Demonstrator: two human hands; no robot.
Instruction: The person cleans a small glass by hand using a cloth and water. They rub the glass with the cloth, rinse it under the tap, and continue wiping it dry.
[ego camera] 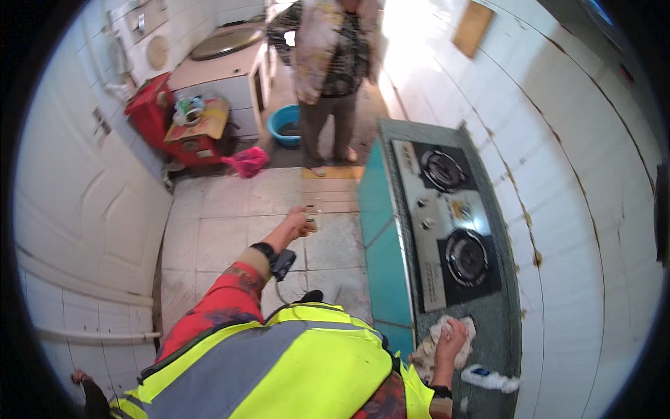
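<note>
My right hand [453, 339] rests with bent fingers on a crumpled white cloth [465, 352] at the near end of the dark stone counter [489, 335]. A white plastic bottle [491, 379] lies on its side just beyond that hand. The two-burner gas stove [445, 225] is set into the counter ahead of the cloth. My left hand [298, 222] reaches forward over the tiled floor, with its fingers curled. Something small and partly see-through shows at the fingertips, too blurred to name. A black device [283, 264] is strapped at my left wrist.
A person [332, 78] stands ahead, past the teal cabinet [384, 230]. Behind lie a blue basin [283, 125], a pink plastic bag [248, 161] and red boxes [193, 149]. A white door [89, 199] is at left. Another person's hand [79, 376] shows at lower left.
</note>
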